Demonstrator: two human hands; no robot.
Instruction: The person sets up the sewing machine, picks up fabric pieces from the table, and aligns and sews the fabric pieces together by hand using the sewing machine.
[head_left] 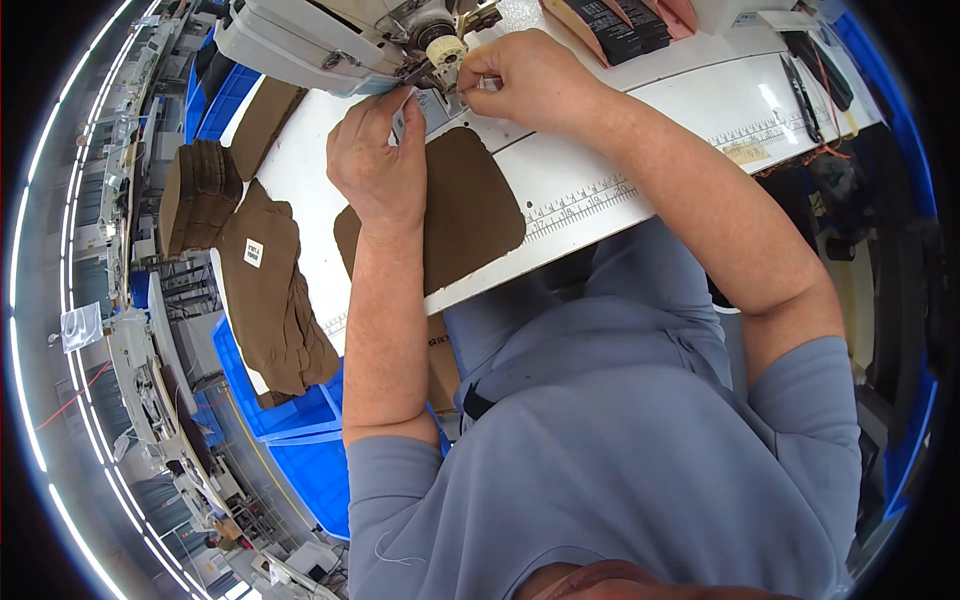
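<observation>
The brown fabric panel [475, 195] lay flat just on the person's side of the sewing machine [310, 45], partly hidden under the left wrist. It looked light, soft and matt, probably limp rather than slippery and hard to damage by handling; its rounded corners or free outer edge seemed the best places to take hold, with a flat palm to keep it smooth.

The left hand [380, 160] was just beside the machine's needle area, thumb and fingers drawn narrow; the right hand [535, 80] was across from it, thumb and forefinger in a tight pinch. Whether either held thread or anything else could not be told.

The white table [310, 190] below the machine looked smooth and hard, with a printed ruler [590, 200] along its near edge. Left of the machine and nearer the person sat a stack of brown pieces [200, 195] and a loose brown pile [270, 300] bearing a white label [254, 252]. Well to the machine's right lay scissors [800, 100]. Beyond its left side, workstations [150, 400] ran beneath bright strip lights [25, 400].
</observation>
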